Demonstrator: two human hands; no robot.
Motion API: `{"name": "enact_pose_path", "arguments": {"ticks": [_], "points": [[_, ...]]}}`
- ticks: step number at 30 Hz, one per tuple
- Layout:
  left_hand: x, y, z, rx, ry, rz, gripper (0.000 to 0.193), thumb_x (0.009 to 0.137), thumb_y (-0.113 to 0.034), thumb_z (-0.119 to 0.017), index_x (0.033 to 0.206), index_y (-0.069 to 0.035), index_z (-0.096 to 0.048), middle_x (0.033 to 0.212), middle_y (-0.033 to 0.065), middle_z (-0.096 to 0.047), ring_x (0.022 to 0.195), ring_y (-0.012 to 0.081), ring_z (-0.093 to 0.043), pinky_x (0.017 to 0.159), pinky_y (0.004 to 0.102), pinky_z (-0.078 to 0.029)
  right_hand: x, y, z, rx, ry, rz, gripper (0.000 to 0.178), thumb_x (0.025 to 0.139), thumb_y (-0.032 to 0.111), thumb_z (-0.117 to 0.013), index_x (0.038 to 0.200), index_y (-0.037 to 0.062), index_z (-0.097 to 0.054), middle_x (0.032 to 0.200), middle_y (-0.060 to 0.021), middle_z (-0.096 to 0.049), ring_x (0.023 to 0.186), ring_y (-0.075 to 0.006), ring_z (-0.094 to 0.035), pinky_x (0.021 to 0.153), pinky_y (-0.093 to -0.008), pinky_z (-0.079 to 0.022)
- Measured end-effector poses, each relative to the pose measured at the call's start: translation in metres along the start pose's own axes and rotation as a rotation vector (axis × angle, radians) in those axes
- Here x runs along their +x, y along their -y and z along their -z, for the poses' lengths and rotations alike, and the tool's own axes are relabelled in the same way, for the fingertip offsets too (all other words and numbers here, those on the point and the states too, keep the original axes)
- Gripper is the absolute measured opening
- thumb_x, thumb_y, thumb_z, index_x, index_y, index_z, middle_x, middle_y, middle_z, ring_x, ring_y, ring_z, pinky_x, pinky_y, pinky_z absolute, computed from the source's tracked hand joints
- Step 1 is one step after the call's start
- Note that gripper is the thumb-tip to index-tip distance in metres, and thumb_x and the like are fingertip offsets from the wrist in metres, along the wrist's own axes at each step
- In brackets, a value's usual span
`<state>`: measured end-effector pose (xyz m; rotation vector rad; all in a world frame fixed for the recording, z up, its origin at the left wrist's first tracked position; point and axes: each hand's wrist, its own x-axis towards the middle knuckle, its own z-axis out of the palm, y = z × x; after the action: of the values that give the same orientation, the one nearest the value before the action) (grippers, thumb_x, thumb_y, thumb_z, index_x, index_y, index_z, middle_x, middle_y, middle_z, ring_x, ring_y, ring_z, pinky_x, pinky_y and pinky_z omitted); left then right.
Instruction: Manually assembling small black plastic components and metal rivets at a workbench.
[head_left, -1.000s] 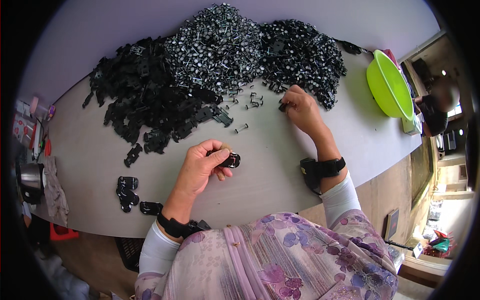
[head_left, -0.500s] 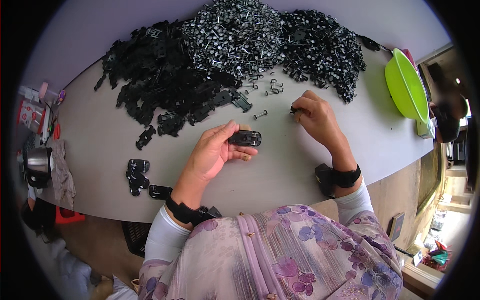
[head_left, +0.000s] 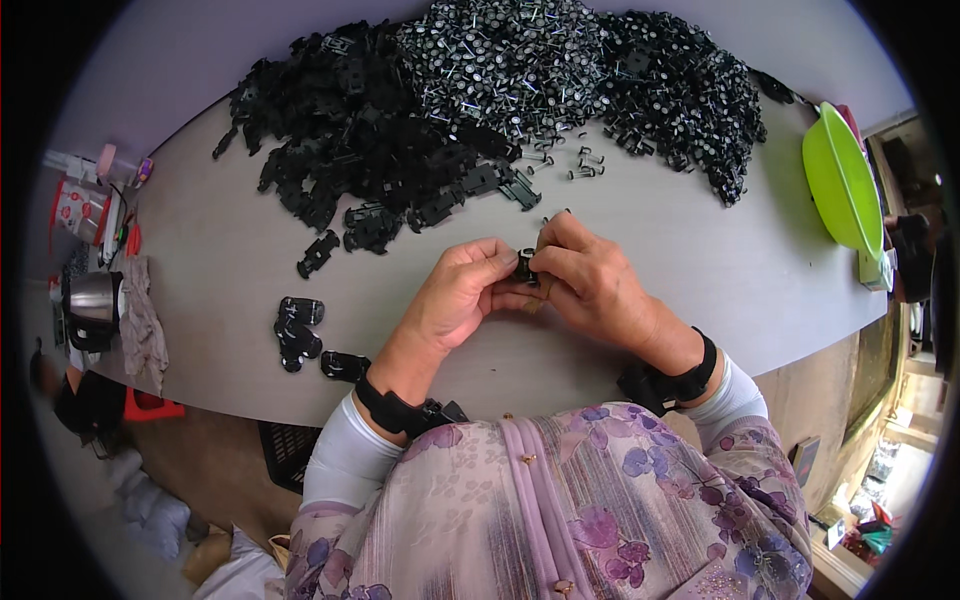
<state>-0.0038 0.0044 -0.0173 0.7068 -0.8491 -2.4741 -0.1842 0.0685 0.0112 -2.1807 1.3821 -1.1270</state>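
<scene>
In front of me my left hand (head_left: pixel 465 292) grips a small black toy car body (head_left: pixel 526 266), thumb on top and fingers beneath. My right hand (head_left: pixel 592 285) meets it there, its thumb and fingers pinched at the car body's right side. A small dark part was between those fingertips; now they mostly hide it. Beyond the hands lie a few loose wheel axles (head_left: pixel 587 173), metal rods with a wheel at each end. Nearest them on the left is a heap of flat black car base plates (head_left: pixel 385 150). A single base plate (head_left: pixel 318 254) lies apart from it.
Silvery wheel axles (head_left: pixel 505 70) are heaped at the back, with a darker heap of wheeled parts (head_left: pixel 680 100) to their right. Several black toy car pieces (head_left: pixel 298 332) lie at left. A lime-green basin (head_left: pixel 842 180) stands at the right edge, a metal kettle (head_left: pixel 95 300) far left.
My right hand has come left and nearer, from beside the loose axles to the car body in my left hand. The left hand has tilted the car body, and the whole view has shifted slightly.
</scene>
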Motion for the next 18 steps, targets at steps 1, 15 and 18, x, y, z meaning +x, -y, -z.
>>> {"name": "enact_pose_path", "arguments": {"ticks": [1, 15, 18], "points": [[0.0, 0.0, 0.0, 0.017, -0.005, -0.008, 0.017, 0.096, -0.013, -0.049, 0.088, 0.0, -0.057, 0.091, 0.0117, -0.064, 0.082, 0.0224, -0.069, 0.075, 0.0325, -0.058, 0.0, 0.0, 0.0, -0.011, 0.002, 0.001, 0.01, 0.07, -0.001, -0.065, 0.079, 0.0, -0.061, 0.082, -0.0122, -0.053, 0.066, -0.0302, -0.058, 0.058, -0.0393, -0.049], [-0.015, -0.006, -0.021, 0.324, -0.049, -0.161, 0.015, 0.091, -0.012, -0.06, 0.08, -0.003, -0.054, 0.078, 0.0044, -0.059, 0.068, 0.012, -0.061, 0.065, 0.0248, -0.054, 0.0, 0.012, 0.0, 0.068, 0.009, -0.036, 0.028, 0.068, -0.003, -0.064, 0.095, 0.0029, -0.056, 0.082, -0.0124, -0.051, 0.065, -0.0324, -0.056, 0.056, -0.0404, -0.048], [-0.018, -0.001, -0.019, 0.378, -0.111, -0.205, 0.016, 0.084, -0.004, -0.066, 0.076, -0.004, -0.052, 0.076, 0.0047, -0.059, 0.062, 0.0106, -0.059, 0.059, 0.0227, -0.05, 0.001, 0.015, -0.002, 0.191, 0.029, -0.006, 0.029, 0.07, -0.004, -0.062, 0.098, 0.0028, -0.055, 0.085, -0.0131, -0.053, 0.067, -0.0325, -0.058, 0.057, -0.0397, -0.048]]}}
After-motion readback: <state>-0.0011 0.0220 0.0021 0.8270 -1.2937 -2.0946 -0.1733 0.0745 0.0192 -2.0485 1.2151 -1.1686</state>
